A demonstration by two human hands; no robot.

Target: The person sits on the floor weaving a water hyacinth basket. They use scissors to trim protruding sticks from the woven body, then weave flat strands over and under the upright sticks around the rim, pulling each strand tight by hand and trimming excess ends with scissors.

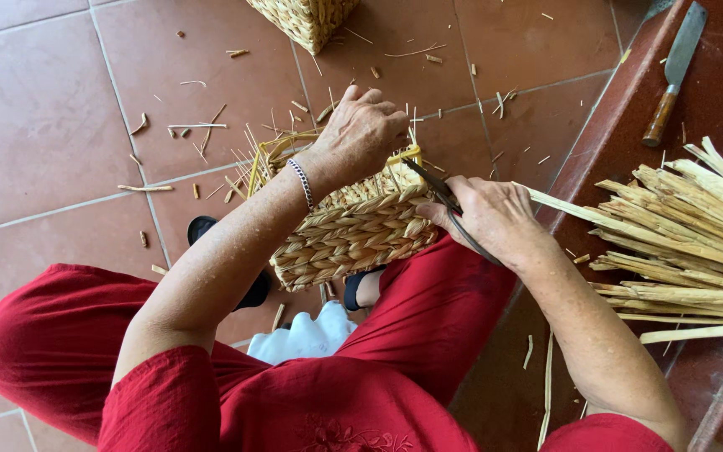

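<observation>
Hands at work on a half-woven straw basket (353,230) resting on your red-clad lap, above a terracotta tile floor (43,109).

Head view: your left hand (361,134) curls over the basket's upper rim, fingers bent and pressing down among the loose upright strands — your right hand (491,216) is closed around dark scissors (443,201), blades pointing at the rim's edge. Just right of that hand lies a bundle of dried reeds (688,238) on a dark red ledge (713,92), where a wooden-handled knife (674,71) also rests — a second woven basket (305,18) sits at the top edge.
</observation>
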